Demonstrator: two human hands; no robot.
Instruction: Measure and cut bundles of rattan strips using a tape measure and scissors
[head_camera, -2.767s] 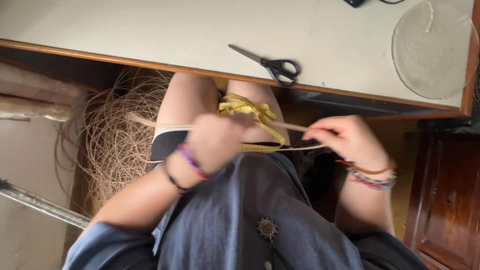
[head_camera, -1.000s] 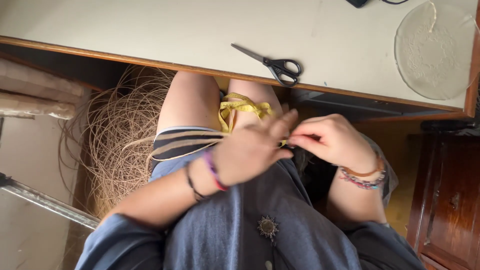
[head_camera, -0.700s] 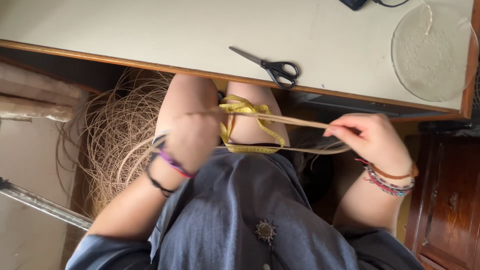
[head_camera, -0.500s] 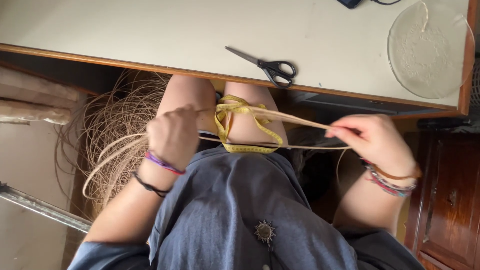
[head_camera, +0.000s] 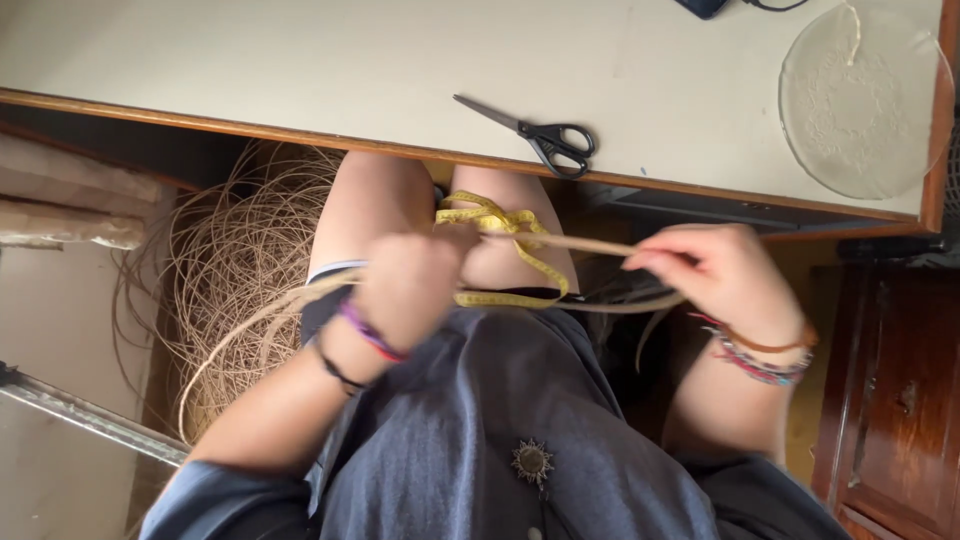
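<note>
Strands of cane (head_camera: 580, 243) run between left hand (head_camera: 415, 283), seemingly fisted, and right hand's (head_camera: 715, 275) pinching fingertips.

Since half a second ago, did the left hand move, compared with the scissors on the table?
Yes. The left hand moved to the right in the picture, closer under the scissors, which stayed on the table.

The tape (head_camera: 497, 218) is yellow. The cane (head_camera: 575, 243) and the coil (head_camera: 235, 255) are light brown. The scissors (head_camera: 545, 132) are black. The table (head_camera: 300, 60) is cream with a brown edge. The shirt (head_camera: 500, 420) is grey-blue.
</note>
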